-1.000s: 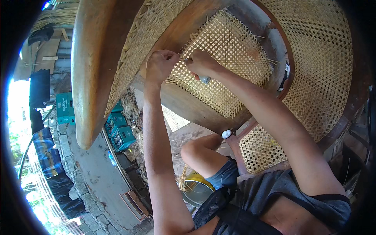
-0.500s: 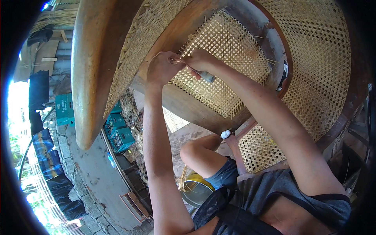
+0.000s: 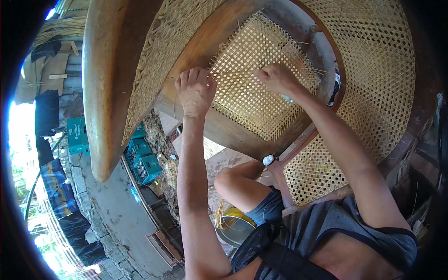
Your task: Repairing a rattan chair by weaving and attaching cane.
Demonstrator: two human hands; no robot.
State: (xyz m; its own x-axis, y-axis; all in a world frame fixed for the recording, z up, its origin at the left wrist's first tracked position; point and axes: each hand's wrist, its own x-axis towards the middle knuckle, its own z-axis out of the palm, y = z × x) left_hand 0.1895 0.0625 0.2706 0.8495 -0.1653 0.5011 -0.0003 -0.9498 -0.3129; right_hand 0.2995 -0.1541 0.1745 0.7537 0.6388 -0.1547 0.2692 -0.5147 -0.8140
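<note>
A woven cane panel [image 3: 261,107] with an open lattice is set in a brown wooden frame [image 3: 228,128]. At the panel's left edge my left hand [image 3: 195,91] has its fingers curled together; what they pinch is hidden. My right hand [image 3: 277,78] is closed over the middle of the panel. A thin pale cane strand [image 3: 235,73] runs taut from the left edge to its fingers. Beneath the right palm shows a bit of a pale grey-blue handle [image 3: 286,98], mostly covered. Loose cane ends stick out along the panel's border.
A thick, polished wooden arm [image 3: 100,93] with woven cane beside it rises on the left. More cane webbing [image 3: 378,84] curves round on the right. Green crates [image 3: 145,167] stand at lower left. A yellow-rimmed bucket [image 3: 235,228] holding cane strands sits by my knee.
My right hand has moved right, away from my left hand, drawing the strand out across the panel. My left hand stays near the panel's left edge, slightly lower. The handle is now mostly hidden.
</note>
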